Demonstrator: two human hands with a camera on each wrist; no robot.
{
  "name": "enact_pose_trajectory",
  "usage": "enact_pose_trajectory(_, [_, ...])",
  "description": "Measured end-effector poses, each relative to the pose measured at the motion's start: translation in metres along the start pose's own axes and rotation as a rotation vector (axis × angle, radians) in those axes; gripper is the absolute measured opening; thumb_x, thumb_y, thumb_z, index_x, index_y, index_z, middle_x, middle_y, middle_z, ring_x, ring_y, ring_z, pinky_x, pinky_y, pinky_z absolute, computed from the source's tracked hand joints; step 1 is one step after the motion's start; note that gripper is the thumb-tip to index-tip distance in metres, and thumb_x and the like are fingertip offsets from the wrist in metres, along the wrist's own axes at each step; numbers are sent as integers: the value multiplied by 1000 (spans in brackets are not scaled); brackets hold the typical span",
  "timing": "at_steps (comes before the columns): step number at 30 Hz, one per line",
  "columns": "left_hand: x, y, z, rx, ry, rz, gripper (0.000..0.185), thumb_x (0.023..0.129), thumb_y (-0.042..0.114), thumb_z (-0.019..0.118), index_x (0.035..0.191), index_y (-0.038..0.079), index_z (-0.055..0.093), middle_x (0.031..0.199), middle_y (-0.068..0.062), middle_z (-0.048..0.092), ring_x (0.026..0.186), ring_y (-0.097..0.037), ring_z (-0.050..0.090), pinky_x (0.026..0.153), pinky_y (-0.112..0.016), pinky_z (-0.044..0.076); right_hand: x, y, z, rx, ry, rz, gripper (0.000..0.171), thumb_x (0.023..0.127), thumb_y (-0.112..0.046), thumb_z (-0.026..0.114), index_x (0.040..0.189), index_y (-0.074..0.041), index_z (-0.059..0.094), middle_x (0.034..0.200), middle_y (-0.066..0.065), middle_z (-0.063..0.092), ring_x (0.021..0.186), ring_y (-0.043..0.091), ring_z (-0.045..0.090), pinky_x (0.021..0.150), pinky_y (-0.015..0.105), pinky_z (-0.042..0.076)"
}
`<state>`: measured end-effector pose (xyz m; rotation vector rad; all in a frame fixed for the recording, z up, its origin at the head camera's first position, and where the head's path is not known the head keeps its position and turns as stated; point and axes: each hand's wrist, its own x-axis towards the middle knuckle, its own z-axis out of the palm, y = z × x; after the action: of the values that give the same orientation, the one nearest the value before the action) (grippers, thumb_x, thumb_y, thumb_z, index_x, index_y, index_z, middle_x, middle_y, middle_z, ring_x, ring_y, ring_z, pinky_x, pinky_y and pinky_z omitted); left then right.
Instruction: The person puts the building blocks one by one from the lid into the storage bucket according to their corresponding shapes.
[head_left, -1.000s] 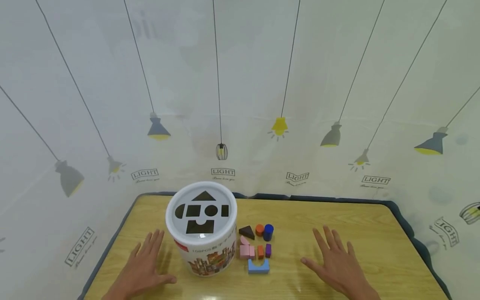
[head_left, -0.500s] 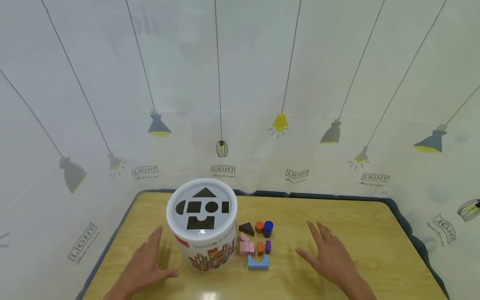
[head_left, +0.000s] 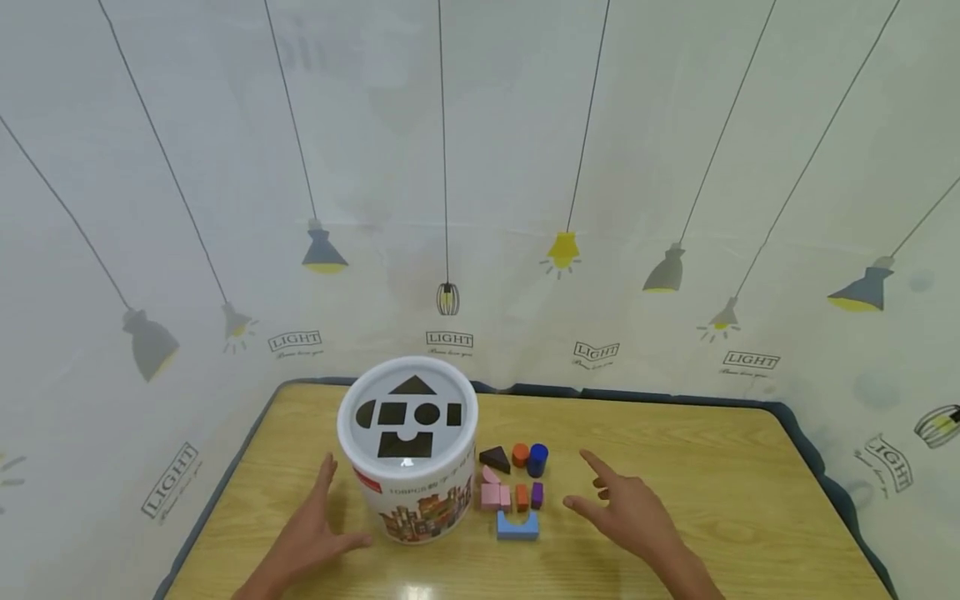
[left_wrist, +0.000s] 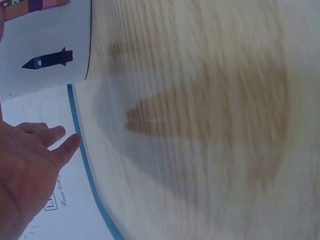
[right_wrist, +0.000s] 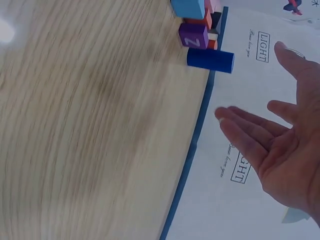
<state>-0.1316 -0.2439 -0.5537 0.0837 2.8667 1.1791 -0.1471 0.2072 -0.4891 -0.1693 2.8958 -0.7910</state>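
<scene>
The right hand [head_left: 626,510] is hovering, fingers spread and empty, near the purple block [head_left: 536,495] (beside others); the left hand [head_left: 315,529], fingers straight and holding nothing, is flanking the shape-sorter bucket [head_left: 411,454].

Small coloured blocks [head_left: 515,492] lie clustered just beside the upright white bucket [head_left: 408,454].

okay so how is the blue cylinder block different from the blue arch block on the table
The blue cylinder is dark blue and round, standing upright at the far end of the group of blocks; the blue arch block is light blue and wide, with its half-round cutout facing away from the person, at the near end. The cylinder stands next to an orange block; the arch sits alone in front. Both rest on the wooden table, untouched by either hand.
</scene>
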Motion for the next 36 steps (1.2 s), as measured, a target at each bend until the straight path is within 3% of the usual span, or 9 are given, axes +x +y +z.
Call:
enact_pose_trajectory(6, [4,3,7,-182,16,-7,133,70,41,85,155,13,-14,158,-28,16,141,-48,22,112,-66,22,5,-9,12,248,-59,-10,74,81,-52,72,142,-14,52,88,1,73,80,18,69,66,35,60])
enact_pose_trajectory(9, [5,5,11,-258,-7,-19,133,71,35,86,155,12,-15,158,-28,14,141,-48,21,113,-64,22,5,-11,17,373,-126,-11,76,81,-50,73,141,-9,52,85,5,74,76,21,69,61,32,58])
enact_pose_trajectory(13, [6,7,17,-337,-30,-12,132,71,28,87,155,14,-14,159,-26,12,142,-48,20,114,-60,22,3,-14,24,504,-210,-8,72,83,-42,75,140,-4,52,87,13,74,74,28,71,63,38,60])
enact_pose_trajectory(19, [6,8,21,-440,-17,53,132,70,18,88,156,25,-12,158,-28,15,143,-47,20,114,-60,22,3,-15,37,670,-305,19,68,85,-34,75,140,-2,51,91,18,74,75,29,72,67,45,62])
enact_pose_trajectory(22, [6,8,22,-441,-16,65,131,70,17,88,156,27,-10,157,-28,16,143,-46,21,114,-59,23,4,-15,43,713,-328,23,63,86,-30,74,138,0,52,89,18,74,74,27,72,66,45,62])
enact_pose_trajectory(29, [8,6,28,-495,-9,47,131,70,14,87,156,15,-11,157,-29,16,144,-45,19,115,-57,21,2,-19,60,736,-341,37,53,87,-21,74,134,-2,58,76,11,73,65,23,71,57,37,61])
enact_pose_trajectory(36, [14,4,40,-588,-22,102,133,68,9,87,156,30,-10,160,-22,17,146,-40,17,117,-53,19,-1,-17,74,784,-375,24,48,86,-17,74,129,-1,61,70,11,72,60,17,69,52,30,59])
